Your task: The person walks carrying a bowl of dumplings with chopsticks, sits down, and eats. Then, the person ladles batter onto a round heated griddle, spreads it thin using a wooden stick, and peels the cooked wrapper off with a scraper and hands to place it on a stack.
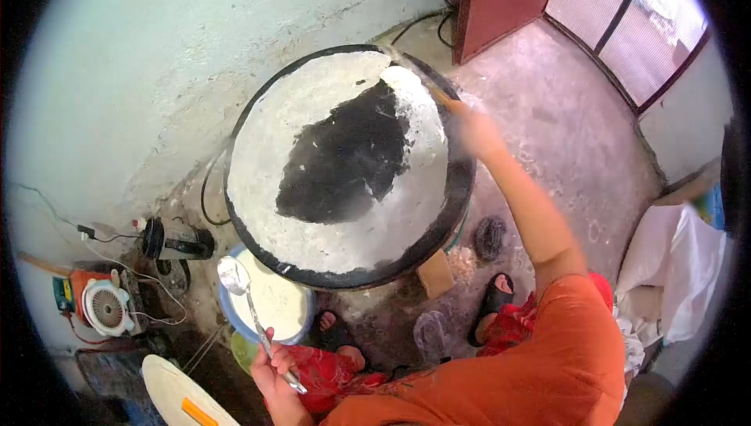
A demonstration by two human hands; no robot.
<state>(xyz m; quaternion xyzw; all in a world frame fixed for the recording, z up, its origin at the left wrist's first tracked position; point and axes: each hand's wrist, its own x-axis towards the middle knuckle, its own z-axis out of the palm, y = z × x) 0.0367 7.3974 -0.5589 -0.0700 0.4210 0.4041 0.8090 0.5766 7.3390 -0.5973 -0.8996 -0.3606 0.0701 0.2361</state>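
Observation:
My left hand (pixel 274 367) is closed around the handle of a metal ladle (pixel 254 309); the ladle's whitish bowl hangs over the left rim of a blue tub (pixel 231 306) of pale batter (pixel 275 301). My right hand (pixel 479 130), blurred by motion, grips a wooden spreader (pixel 444 100) at the far right edge of a large round black griddle (pixel 258 246). The spreader's far end is smeared. White batter (pixel 289 121) coats the griddle in a wide ring, thicker and brighter near the spreader. A ragged dark patch shows bare in the middle.
At lower left stand a small blower (pixel 106 306) with cables and a dark cylinder (pixel 178 240). A pale round board (pixel 172 391) lies near my left hand. White sacks (pixel 673 269) are at right, a red door (pixel 501 3) behind. A brown block (pixel 435 274) sits below the griddle.

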